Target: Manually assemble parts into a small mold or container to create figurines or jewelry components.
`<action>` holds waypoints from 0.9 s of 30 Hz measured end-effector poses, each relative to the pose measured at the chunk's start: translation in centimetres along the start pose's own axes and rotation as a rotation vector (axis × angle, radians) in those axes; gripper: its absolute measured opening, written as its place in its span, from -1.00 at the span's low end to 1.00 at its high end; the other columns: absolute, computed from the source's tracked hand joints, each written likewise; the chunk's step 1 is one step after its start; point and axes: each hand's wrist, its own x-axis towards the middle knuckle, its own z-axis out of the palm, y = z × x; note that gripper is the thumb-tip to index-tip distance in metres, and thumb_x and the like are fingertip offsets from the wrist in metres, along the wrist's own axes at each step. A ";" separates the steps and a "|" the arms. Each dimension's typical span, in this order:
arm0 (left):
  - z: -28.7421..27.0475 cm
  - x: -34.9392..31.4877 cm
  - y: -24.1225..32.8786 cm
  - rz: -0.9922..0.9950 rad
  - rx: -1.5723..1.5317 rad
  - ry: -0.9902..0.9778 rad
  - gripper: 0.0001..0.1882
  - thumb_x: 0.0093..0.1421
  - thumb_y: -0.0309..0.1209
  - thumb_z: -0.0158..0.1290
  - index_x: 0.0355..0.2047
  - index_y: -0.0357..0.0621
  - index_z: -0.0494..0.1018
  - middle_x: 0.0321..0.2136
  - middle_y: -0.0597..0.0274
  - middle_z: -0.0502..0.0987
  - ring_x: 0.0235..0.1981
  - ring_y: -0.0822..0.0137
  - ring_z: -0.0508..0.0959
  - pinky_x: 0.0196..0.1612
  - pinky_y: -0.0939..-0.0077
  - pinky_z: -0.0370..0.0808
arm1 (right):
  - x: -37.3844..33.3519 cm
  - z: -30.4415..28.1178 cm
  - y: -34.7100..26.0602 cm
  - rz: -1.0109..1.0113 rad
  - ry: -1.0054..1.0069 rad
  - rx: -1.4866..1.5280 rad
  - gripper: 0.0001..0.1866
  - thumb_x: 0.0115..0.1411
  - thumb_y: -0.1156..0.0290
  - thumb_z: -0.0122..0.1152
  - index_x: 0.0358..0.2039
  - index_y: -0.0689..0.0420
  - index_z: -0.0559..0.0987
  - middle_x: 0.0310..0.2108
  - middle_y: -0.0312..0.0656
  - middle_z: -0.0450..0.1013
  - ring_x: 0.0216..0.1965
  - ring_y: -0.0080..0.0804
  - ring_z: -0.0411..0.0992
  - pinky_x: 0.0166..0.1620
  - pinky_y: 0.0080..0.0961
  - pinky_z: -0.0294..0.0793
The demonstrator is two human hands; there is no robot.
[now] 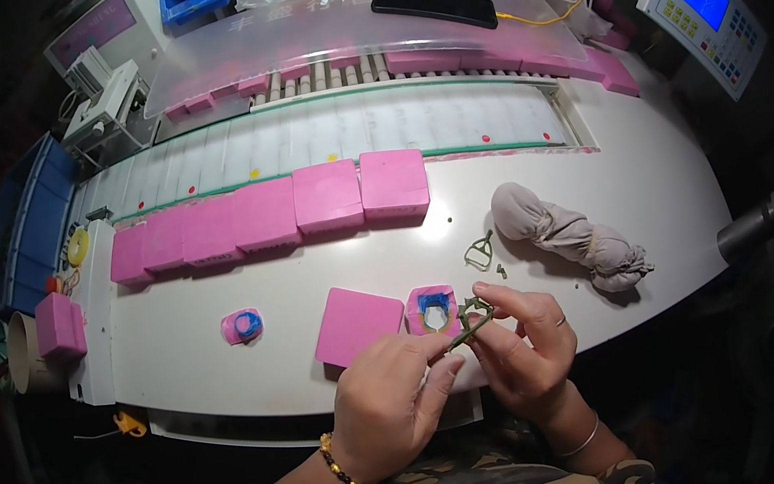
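Both my hands meet at the table's near edge around a small green wax ring piece on a stem. My left hand, with a bead bracelet, pinches its lower stem end. My right hand, wearing a ring and a bangle, holds the looped upper end. Just behind the piece lies an open pink rubber mould half with a blue and white cavity. Its flat pink lid rests to the left. Another green wax ring piece lies farther back on the white table.
A row of several pink mould blocks stands across the middle. A small pink and blue mould lies at the left, a knotted grey cloth bundle at the right. A control panel with a blue screen, a black phone and a pink block surround the bench.
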 end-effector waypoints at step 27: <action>-0.3 -0.4 -1.3 0.229 0.187 -0.078 -0.79 0.01 -0.59 0.26 -0.32 -0.23 0.52 -0.51 0.16 0.53 -0.53 0.17 0.53 -0.48 0.39 0.43 | -0.7 -0.5 0.1 1.171 -0.255 1.382 -0.87 0.28 0.51 0.14 -0.18 0.25 0.50 -0.33 -0.24 0.50 -0.44 -0.66 0.41 -0.45 -0.78 0.36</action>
